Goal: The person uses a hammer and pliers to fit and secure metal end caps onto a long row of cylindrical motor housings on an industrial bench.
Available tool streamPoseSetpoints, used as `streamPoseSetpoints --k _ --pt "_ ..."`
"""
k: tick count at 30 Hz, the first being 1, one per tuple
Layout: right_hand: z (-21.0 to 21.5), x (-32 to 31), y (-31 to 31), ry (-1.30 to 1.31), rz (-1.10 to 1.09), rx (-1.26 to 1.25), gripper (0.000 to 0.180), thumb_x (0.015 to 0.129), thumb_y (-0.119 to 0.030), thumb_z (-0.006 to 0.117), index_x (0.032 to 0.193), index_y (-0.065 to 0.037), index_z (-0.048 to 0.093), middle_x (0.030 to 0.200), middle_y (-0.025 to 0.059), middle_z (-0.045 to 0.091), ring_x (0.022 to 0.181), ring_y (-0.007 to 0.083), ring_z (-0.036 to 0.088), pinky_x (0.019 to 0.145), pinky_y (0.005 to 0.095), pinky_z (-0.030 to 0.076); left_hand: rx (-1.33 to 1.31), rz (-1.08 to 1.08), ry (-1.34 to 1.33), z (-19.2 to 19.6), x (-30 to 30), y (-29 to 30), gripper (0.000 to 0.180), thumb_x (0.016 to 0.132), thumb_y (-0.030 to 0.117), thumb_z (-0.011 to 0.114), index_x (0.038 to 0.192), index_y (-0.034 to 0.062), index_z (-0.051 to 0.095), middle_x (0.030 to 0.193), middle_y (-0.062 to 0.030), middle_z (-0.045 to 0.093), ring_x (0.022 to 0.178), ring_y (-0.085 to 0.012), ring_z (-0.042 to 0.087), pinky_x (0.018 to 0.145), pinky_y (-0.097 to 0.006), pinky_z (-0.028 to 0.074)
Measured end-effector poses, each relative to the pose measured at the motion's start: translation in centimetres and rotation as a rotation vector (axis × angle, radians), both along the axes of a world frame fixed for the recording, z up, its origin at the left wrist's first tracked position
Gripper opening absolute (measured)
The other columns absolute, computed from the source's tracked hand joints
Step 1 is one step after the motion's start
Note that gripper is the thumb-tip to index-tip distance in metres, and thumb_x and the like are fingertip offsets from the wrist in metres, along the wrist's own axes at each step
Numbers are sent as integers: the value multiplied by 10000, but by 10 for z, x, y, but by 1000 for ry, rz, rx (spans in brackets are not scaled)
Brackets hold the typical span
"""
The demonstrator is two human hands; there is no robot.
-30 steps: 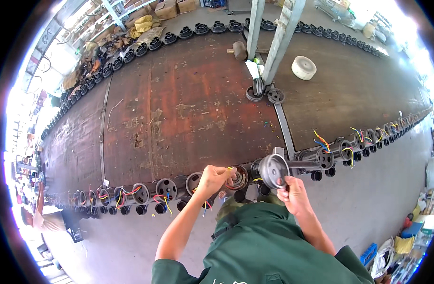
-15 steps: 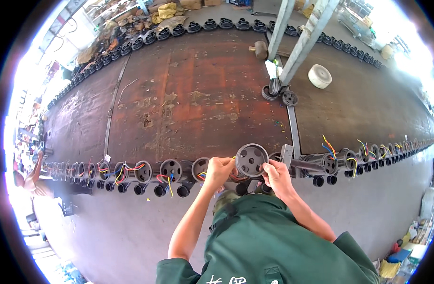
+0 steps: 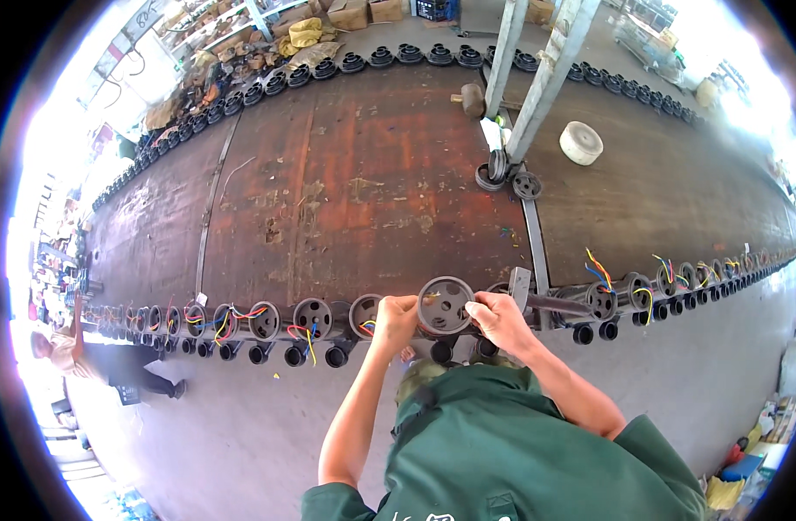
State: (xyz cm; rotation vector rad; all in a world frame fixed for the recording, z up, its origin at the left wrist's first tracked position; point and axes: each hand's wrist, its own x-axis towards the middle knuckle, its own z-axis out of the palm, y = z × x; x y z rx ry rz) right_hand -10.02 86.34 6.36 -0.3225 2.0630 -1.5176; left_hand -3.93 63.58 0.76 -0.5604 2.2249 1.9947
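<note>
Head view: both hands meet at the bench's near edge, left hand [image 3: 396, 318] and right hand [image 3: 500, 319] each pinching a rim of the round grey disc [image 3: 445, 305], held upright in the row. Wired discs [image 3: 241, 319] already line the left stretch, more wait rightward; forearms rise from below, elbows bent, over the rusty worktable [image 3: 363, 182].

The scene is lit by strong daylight, and the upper left and right rims are blown out to white glare. Straight edges of the bench [image 3: 372, 191] are bent by fisheye distortion, and black corners are left around the sharp centre.
</note>
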Motion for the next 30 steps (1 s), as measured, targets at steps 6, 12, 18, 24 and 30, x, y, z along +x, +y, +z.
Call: streamPoseSetpoints --k 6,12,18,24,30 --pt "-15 -14 -5 161 80 99 391 947 -318 587 822 52 612 633 165 560 594 234 555 611 414 464 52 -105 40 27 13 -5 363 909 -80 618 1265 -25 665 997 -28 743 806 -63 614 729 -248 520" --pt "1 -42 -9 303 386 265 442 904 -389 579 839 34 691 798 278 654 757 432 673 695 500 515 -603 -123 386 73 25 -3 504 788 7 701 1288 37 645 1163 -146 604 1040 -314 573 942 -399 473" --pt "-20 -69 -22 473 634 331 444 839 -406 611 889 20 728 830 288 682 819 463 682 755 532 546 -825 -325 503 67 1 29 253 694 72 762 941 31 733 883 -120 551 889 -334 536 807 -456 476" --pt "-3 -79 -30 576 669 490 369 772 -358 715 838 4 746 818 250 710 828 436 708 753 510 584 -852 -313 637 66 -6 31 114 783 25 731 897 29 736 797 -102 600 778 -310 570 692 -416 486" --pt "23 -62 -17 524 263 471 290 837 -310 638 825 -31 714 827 218 701 818 432 691 738 537 548 -745 -149 586 53 27 15 148 814 8 733 958 29 758 707 -124 595 640 -287 591 604 -375 471"
